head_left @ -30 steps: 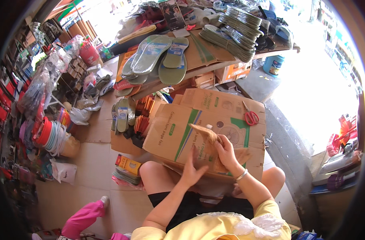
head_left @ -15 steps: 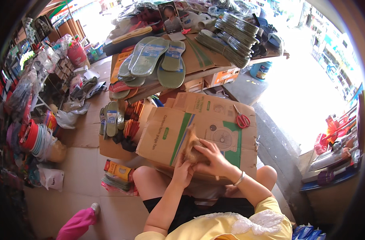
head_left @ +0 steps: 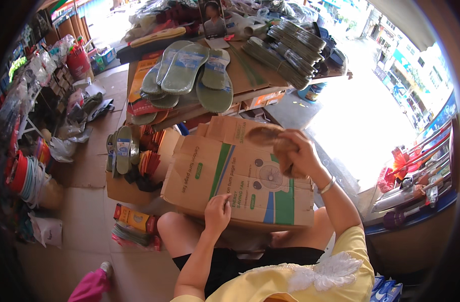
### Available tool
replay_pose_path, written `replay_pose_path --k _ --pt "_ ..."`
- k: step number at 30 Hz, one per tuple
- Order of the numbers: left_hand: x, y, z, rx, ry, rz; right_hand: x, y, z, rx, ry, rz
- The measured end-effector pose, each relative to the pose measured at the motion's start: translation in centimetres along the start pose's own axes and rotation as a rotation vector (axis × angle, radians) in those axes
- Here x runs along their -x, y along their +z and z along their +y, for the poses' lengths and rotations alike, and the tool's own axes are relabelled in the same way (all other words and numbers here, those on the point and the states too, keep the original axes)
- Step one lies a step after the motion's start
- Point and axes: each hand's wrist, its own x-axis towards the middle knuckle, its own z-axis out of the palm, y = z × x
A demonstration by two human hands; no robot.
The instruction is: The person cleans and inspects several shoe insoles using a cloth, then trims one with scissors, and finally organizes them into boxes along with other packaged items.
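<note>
A flattened brown cardboard box point(head_left: 240, 176) with green and blue print rests on my lap. My left hand point(head_left: 218, 211) presses its fingers on the box's near edge. My right hand point(head_left: 295, 153) is raised above the box's far right part and grips a brown shoe insole point(head_left: 264, 135) that points left. Green insoles point(head_left: 189, 70) lie spread on a wooden table point(head_left: 250, 80) beyond the box.
A stack of dark insoles point(head_left: 290, 50) sits at the table's right. An open carton of insoles point(head_left: 124, 156) stands on the tiled floor to my left, small boxes point(head_left: 131, 219) beside it. Bags and plastic goods point(head_left: 28, 171) crowd the far left. A pink shoe point(head_left: 91, 287) shows below.
My right hand lifted from the box surface, bringing the brown insole up. My left hand slid down to the box's near edge. The view shifted slightly.
</note>
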Motion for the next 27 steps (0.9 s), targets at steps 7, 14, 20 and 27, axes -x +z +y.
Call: replay_pose_path --k 7,14,20,27 --pt "0.3 0.8 0.6 -0.532 0.363 0.071 -2.7 2.9 5.2 0.077 0.056 0.001" --pt "0.3 0.4 0.0 -0.457 0.326 0.017 -2.9 13.0 1.6 -0.235 0.105 -0.173" --pt "-0.2 0.1 0.0 0.540 -0.212 0.336 -1.5 19.7 -5.1 -0.430 0.103 -0.311" --pt "-3.1 -8.1 -5.3 0.540 -0.324 0.364 1.1 19.6 -9.8 -0.813 0.052 -0.579"
